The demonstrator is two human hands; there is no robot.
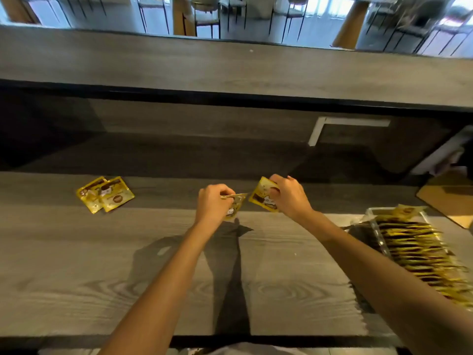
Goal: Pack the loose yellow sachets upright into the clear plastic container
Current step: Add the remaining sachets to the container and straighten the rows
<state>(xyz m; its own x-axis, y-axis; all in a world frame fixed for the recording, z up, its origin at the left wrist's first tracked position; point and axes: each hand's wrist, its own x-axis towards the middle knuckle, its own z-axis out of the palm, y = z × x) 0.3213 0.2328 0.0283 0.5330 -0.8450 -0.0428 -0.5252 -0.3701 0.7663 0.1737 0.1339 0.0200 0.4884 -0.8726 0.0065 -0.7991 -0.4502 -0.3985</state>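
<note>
1. Clearly, the left hand point(212, 203) pinched a yellow sachet point(236, 204) in curled fingers.
2. The right hand point(289, 198) gripped a second sachet point(263, 199) likewise.
3. Two loose sachets point(105, 194) lay well left of both hands; the clear plastic container point(372, 213) sat to their right.

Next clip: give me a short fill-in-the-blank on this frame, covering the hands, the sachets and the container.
1. The left hand and the right hand each hold one yellow ____.
2. ____ loose sachets lie overlapping on the counter, left of both hands.
3. The clear plastic container, with a row of packed sachets, sits on the person's ____ side.
Missing words: sachet; two; right.
</note>
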